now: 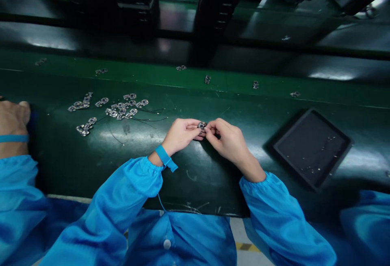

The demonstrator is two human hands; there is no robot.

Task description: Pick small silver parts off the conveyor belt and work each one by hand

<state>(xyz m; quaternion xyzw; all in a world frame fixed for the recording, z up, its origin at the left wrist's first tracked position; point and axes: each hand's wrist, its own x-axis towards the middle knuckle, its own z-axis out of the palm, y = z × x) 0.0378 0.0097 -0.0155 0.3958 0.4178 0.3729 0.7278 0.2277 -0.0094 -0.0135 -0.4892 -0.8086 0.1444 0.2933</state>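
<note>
A small circuit board (201, 125) is pinched between both of my hands just above the dark green bench (195, 164). My left hand (182, 134) grips its left side with fingers closed; a blue wrist strap sits on that wrist. My right hand (227, 138) pinches the board's right side with thumb and fingertips. Both sleeves are bright blue. A scattered pile of several similar small boards (112, 107) with thin wires lies to the left of my hands.
A black shallow tray (310, 146) with tiny specks lies at the right. Single small boards (207, 79) ride the green belt behind. A co-worker's hand (14, 123) and blue sleeve sit at the far left. Dark racks and machines stand at the back.
</note>
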